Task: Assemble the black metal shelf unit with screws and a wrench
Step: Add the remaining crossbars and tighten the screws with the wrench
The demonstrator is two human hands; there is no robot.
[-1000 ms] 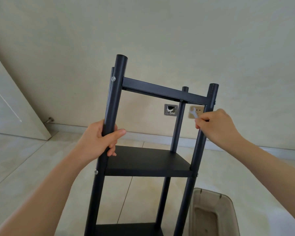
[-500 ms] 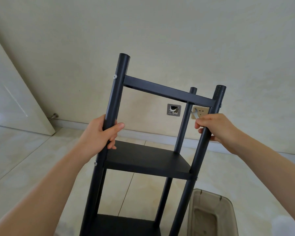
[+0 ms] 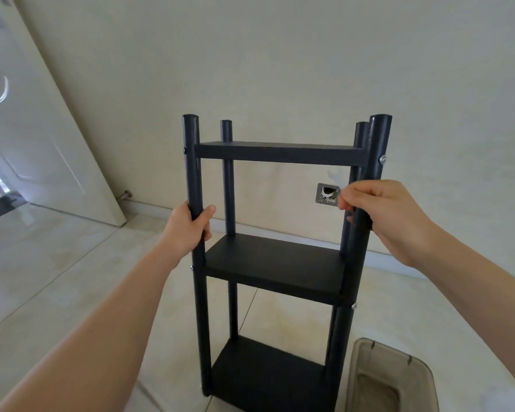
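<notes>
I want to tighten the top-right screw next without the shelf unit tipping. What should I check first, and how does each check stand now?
1. Left hand grips the front-left post: ok.
2. Right hand steadies the front-right post: ok.
3. Wrench in the right hand: ok, though blurred.
4. Top-right screw in place and reachable: ok.
5. Screw fully tight: cannot tell.
6. Shelf unit upright on the floor: ok.

A pale tiled floor (image 3: 72, 278) carries the black shelf unit (image 3: 275, 263) and a beige bin (image 3: 390, 382).
</notes>
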